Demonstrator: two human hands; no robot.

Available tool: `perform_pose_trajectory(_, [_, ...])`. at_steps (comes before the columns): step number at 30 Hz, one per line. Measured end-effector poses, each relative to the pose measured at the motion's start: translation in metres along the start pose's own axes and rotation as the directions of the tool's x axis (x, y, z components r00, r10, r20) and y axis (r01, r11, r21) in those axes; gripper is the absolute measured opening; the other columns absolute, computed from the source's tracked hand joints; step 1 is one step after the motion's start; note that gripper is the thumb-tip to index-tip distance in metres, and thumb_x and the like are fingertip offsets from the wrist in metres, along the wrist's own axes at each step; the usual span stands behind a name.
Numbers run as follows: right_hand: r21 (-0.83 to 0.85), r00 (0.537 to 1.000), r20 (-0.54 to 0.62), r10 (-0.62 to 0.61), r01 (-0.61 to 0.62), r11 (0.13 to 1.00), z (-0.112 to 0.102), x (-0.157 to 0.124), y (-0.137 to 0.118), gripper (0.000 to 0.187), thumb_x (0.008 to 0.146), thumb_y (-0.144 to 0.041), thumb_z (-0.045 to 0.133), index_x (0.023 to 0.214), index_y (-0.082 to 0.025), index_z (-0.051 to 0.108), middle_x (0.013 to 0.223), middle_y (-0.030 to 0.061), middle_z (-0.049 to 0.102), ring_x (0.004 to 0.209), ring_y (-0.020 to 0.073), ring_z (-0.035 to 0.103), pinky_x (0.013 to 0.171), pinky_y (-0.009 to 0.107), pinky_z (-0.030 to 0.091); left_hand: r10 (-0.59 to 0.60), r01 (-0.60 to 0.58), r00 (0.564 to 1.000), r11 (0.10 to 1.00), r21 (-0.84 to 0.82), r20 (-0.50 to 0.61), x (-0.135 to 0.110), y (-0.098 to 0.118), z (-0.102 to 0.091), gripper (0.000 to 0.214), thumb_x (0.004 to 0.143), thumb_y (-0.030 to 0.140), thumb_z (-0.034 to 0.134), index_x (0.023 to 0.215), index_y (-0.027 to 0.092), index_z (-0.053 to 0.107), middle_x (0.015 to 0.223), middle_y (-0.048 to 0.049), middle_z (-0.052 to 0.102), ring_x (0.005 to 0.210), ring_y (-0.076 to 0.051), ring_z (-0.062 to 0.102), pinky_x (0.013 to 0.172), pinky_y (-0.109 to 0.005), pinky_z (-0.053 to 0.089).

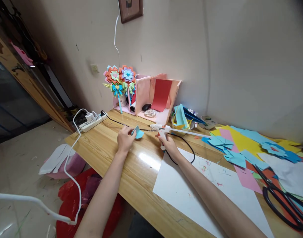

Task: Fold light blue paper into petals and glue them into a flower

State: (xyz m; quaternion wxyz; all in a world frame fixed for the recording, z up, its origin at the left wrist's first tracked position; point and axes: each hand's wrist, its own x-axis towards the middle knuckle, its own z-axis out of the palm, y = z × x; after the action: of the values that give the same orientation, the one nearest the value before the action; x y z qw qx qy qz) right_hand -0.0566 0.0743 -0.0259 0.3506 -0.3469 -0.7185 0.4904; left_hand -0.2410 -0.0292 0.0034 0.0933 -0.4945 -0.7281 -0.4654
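Observation:
Between the fingertips of my left hand is a small folded piece of light blue paper, held just above the wooden table. My right hand is wrapped round the handle of a white hot glue gun. Its nozzle points left toward the blue paper, with a gap between them. A long glue stick juts out of the gun's back to the right. The gun's black cord loops over the table behind my right hand.
White paper lies under my right forearm. Black scissors and coloured paper pieces cover the right side. A power strip sits at the left edge. Paper flowers stand by a pink organizer at the back.

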Motion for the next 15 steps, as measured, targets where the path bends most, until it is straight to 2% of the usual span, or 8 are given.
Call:
perform_pose_trajectory(2, [0.059, 0.997, 0.077, 0.024, -0.028, 0.998, -0.004, -0.014, -0.002, 0.029, 0.077, -0.042, 0.045, 0.076, -0.016, 0.057, 0.060, -0.0010, 0.050, 0.056, 0.0132, 0.046, 0.057, 0.025, 0.037, -0.001, 0.001, 1.000, 1.000, -0.003, -0.001, 0.000, 0.000, -0.001, 0.017, 0.076, 0.028, 0.052, 0.081, 0.020, 0.067, 0.072, -0.0017, 0.057, 0.065, -0.012, 0.052, 0.062, -0.023, 0.040])
perform_pose_trajectory(7, [0.054, 0.979, 0.199, 0.036, -0.048, 0.997, -0.004, -0.030, -0.007, 0.024, 0.077, -0.035, 0.046, 0.079, -0.015, 0.058, 0.064, -0.0006, 0.054, 0.058, 0.0125, 0.048, 0.056, 0.024, 0.038, -0.006, 0.006, 1.000, 1.000, -0.021, -0.008, 0.000, 0.002, -0.001, 0.017, 0.076, 0.027, 0.053, 0.081, 0.019, 0.067, 0.073, -0.0020, 0.058, 0.065, -0.012, 0.052, 0.062, -0.023, 0.041])
perform_pose_trajectory(11, [0.020, 0.978, 0.195, 0.070, -0.075, 0.997, 0.000, -0.031, -0.009, 0.023, 0.075, -0.035, 0.048, 0.074, -0.015, 0.057, 0.062, -0.0007, 0.055, 0.056, 0.0130, 0.049, 0.054, 0.024, 0.037, 0.007, -0.007, 1.000, 1.000, 0.003, 0.001, -0.001, 0.004, -0.001, 0.017, 0.076, 0.027, 0.053, 0.081, 0.019, 0.067, 0.072, -0.0018, 0.058, 0.064, -0.012, 0.052, 0.062, -0.023, 0.040])
perform_pose_trajectory(15, [-0.025, 0.984, 0.169, 0.060, -0.057, 0.998, 0.000, -0.032, -0.009, 0.022, 0.076, -0.035, 0.048, 0.074, -0.016, 0.058, 0.064, -0.0004, 0.058, 0.060, 0.0145, 0.052, 0.059, 0.026, 0.038, 0.011, -0.012, 1.000, 0.999, 0.039, 0.017, -0.001, 0.006, -0.001, 0.017, 0.076, 0.028, 0.053, 0.081, 0.020, 0.067, 0.074, -0.0019, 0.058, 0.065, -0.012, 0.052, 0.062, -0.023, 0.040])
